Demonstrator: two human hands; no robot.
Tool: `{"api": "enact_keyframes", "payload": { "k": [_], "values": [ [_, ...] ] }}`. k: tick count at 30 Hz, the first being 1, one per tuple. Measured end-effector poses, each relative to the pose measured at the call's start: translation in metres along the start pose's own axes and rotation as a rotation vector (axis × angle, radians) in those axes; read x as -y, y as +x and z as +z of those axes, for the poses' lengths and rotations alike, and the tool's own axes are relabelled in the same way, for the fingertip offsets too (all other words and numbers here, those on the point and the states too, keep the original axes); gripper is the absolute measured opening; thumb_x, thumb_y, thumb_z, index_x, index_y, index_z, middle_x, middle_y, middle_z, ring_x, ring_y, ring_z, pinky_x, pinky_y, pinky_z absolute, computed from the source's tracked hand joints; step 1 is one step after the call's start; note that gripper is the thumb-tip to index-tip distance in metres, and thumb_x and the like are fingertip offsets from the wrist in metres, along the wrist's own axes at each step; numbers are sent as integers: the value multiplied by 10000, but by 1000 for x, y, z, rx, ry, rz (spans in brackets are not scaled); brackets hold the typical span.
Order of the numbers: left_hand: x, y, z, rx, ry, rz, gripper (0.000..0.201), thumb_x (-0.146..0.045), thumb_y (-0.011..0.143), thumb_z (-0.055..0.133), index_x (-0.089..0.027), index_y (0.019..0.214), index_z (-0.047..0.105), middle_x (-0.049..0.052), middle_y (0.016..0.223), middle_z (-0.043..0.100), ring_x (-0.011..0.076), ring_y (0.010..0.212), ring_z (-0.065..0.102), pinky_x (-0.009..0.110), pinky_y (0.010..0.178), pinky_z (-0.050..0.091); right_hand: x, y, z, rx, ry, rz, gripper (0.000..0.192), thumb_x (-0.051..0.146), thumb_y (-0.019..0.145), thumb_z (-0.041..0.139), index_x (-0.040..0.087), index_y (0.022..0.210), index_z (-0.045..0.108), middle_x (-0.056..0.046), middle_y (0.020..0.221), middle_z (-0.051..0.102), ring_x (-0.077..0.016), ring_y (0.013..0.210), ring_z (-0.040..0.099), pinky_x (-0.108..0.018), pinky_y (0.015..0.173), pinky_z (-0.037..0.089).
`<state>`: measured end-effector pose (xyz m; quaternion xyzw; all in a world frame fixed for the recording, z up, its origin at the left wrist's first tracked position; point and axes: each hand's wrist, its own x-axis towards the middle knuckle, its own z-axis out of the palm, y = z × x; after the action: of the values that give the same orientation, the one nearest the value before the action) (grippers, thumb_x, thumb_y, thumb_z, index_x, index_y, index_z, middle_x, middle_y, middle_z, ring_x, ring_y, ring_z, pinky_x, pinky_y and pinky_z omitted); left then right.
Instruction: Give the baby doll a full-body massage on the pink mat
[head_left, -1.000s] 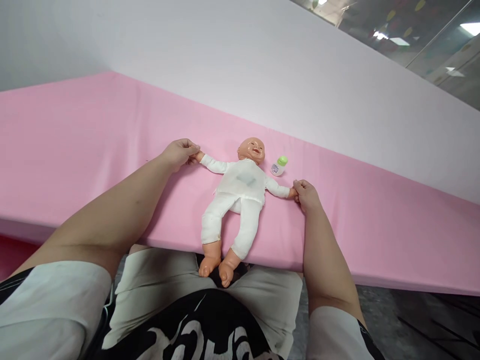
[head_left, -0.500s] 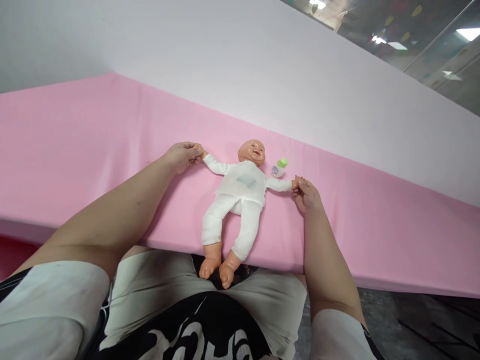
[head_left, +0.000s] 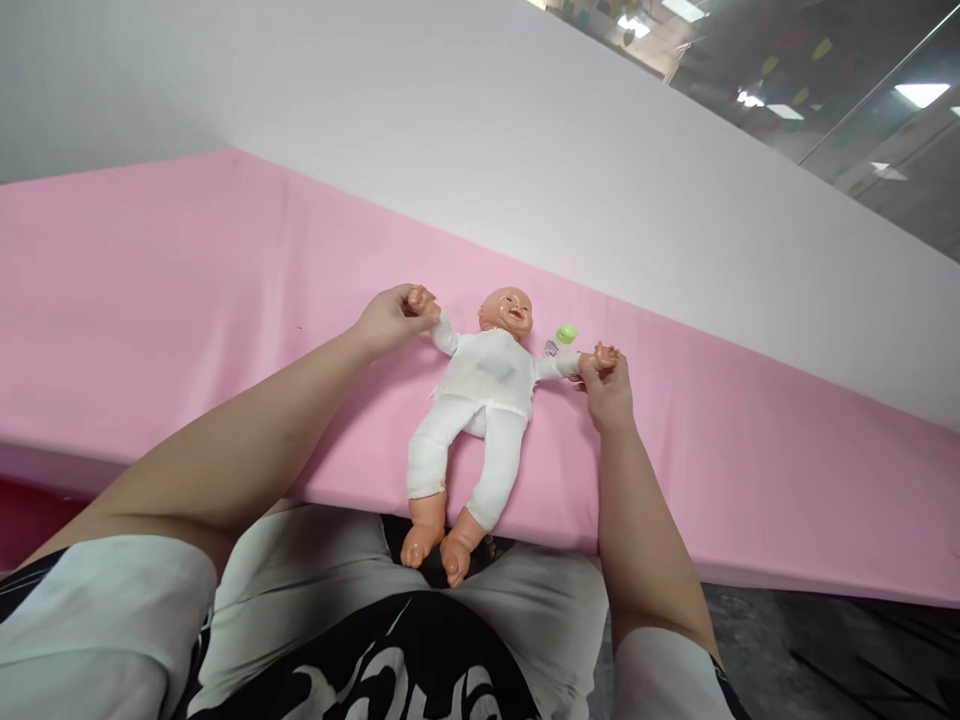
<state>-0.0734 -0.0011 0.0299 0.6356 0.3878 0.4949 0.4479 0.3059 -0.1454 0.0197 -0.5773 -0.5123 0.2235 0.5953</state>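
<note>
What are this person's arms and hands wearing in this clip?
Both the left hand and right hand are bare, with no gloves, rings or watch visible. The forearms are bare too. Short white sleeves end above the elbows, on a black top with white lettering.

We've got a pink padded table [head_left: 150, 290] against a plain white wall [head_left: 450, 120], glass panels [head_left: 847, 90] reflecting ceiling lights top right.

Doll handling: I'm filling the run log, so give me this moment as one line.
left hand: grips doll wrist | right hand: grips other wrist | doll: face-up on pink mat | bottle: behind arm
</note>
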Motion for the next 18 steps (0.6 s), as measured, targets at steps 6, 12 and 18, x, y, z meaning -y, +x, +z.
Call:
{"api": "enact_keyframes", "payload": {
  "k": [6,12,18],
  "values": [
    [-31,-33,29,379,547,368,315,-346,773,753,-231,1064,779,31,980,776,231,902,698,355,830,529,39,-34,47,394,-278,-322,353,237,861,740,272,1210,709,-55,1203,760,-222,1049,733,-390,928,611],
    [-37,-41,36,586,799,625,327,-183,790,656,-276,1065,806,28,1134,802,250,1096,701,367,997,498,38,-39,53,556,-536,-505,423,154,852,701,305,1238,784,-60,1408,704,-284,1258,677,-515,1123,534],
    [-30,-38,39,573,705,512,287,-243,770,710,-289,1030,822,33,1171,799,284,1117,698,413,1064,463,36,-39,52,505,-461,-441,408,211,885,723,337,1270,768,-46,1373,719,-288,1257,676,-517,1126,535]
  ]
}}
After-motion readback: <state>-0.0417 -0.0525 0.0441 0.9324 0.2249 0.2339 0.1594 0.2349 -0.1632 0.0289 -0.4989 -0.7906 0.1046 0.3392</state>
